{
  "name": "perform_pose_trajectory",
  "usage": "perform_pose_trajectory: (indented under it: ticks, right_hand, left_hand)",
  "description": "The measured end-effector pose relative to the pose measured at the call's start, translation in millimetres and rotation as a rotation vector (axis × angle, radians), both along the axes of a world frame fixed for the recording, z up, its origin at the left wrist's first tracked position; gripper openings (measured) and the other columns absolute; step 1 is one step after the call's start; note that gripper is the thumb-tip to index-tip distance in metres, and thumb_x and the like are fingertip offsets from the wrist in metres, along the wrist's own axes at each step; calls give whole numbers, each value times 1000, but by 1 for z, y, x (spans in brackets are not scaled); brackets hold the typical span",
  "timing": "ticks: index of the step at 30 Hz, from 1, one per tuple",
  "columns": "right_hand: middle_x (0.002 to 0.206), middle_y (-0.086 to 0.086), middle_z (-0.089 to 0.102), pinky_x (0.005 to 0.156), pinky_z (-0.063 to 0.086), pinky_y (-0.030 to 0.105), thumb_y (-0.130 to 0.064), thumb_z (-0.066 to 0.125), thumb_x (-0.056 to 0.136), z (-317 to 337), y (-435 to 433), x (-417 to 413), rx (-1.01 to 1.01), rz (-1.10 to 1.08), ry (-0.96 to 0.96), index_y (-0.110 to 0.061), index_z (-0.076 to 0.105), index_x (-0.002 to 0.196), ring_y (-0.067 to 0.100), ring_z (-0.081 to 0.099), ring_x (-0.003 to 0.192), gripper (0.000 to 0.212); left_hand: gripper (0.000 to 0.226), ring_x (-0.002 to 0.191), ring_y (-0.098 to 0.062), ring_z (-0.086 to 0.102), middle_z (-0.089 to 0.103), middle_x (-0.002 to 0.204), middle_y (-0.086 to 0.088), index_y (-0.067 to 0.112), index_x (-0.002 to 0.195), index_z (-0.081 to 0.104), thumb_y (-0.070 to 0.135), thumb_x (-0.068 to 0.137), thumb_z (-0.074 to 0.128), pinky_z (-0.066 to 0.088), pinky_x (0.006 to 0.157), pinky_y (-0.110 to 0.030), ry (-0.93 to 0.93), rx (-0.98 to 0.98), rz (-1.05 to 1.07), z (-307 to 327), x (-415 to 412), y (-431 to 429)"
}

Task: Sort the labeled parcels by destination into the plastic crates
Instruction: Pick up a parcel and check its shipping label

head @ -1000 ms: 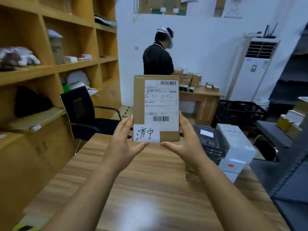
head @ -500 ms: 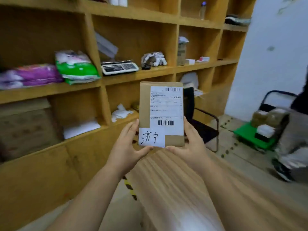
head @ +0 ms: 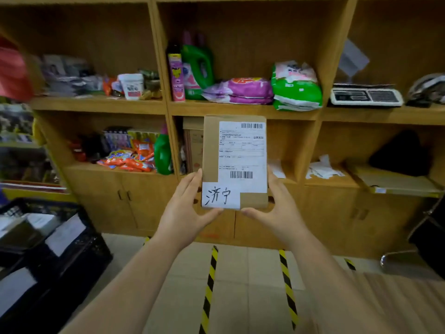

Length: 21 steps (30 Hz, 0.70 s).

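The left hand (head: 184, 208) and right hand (head: 280, 208) are gripping the flat brown cardboard parcel (head: 234, 162) upright at its lower corners, fingers behind, thumbs beneath. It is hanging centre-frame before the wooden shelving (head: 240, 108). A black plastic crate (head: 79, 239) is sitting at eight o'clock.

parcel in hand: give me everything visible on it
The parcel is a flat brown cardboard box, held upright with its face to the camera, in front of the wooden shelving. A white printed shipping label covers most of the right side, with a barcode at the top and another lower down; the fine print is too small to read. A white slip at the lower left bears handwritten 济宁. The left hand and right hand grip its lower edges, thumbs beneath. It looks intact.
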State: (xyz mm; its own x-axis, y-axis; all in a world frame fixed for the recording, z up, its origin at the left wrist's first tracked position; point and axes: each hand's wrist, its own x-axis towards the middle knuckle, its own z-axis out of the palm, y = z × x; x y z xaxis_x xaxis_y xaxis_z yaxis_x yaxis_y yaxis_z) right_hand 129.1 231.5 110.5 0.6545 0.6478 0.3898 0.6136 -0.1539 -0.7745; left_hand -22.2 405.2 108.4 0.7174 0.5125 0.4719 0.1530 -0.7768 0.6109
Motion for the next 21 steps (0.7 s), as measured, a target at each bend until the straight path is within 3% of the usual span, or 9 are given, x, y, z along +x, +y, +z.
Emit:
perform_pose_trajectory:
  ticks: [3,7,11,13,16,21]
  right_hand:
    - [158,-26,24,118,28,32,-39,87,73,6,48,9,-34,29,-5,-45,14,157,-4,23,143,112]
    - [157,-27,24,118,27,31,-38,86,74,14,102,23,-27,52,-36,-57,11,146,-5,22,142,105]
    - [161,-23,18,120,23,32,-42,85,73,8,155,29,-70,87,-21,-45,14,156,-2,18,146,108]
    - [159,-27,18,120,22,33,-41,85,74,0,183,26,-101,133,-11,-45,14,156,-3,16,145,109]
    - [160,-27,16,121,21,34,-41,85,74,-12,227,17,-131,230,10,-45,14,156,-3,14,146,108]
    - [148,-36,18,112,21,24,-41,85,74,-28,311,-4,-159,409,32,-49,15,154,-11,17,136,106]
  left_hand:
    - [98,132,4,32,29,153,19,31,156,19,43,79,77,36,107,-17,-10,-25,45,-1,3,41]
    - [96,132,12,20,25,155,19,28,156,19,40,80,77,18,101,-2,-20,-16,74,2,17,95]
    - [96,116,23,17,24,144,25,26,156,19,37,80,78,19,83,12,-24,-23,117,-9,16,138]
    - [96,119,16,29,29,146,24,27,156,22,39,80,78,30,92,3,-29,-45,154,-18,6,160]
    - [97,125,1,40,35,147,18,27,156,23,42,78,78,46,101,-26,-16,-72,241,-32,-16,190]
    - [98,124,1,42,34,147,20,27,157,20,41,79,78,47,99,-23,-8,-99,423,-47,-59,236]
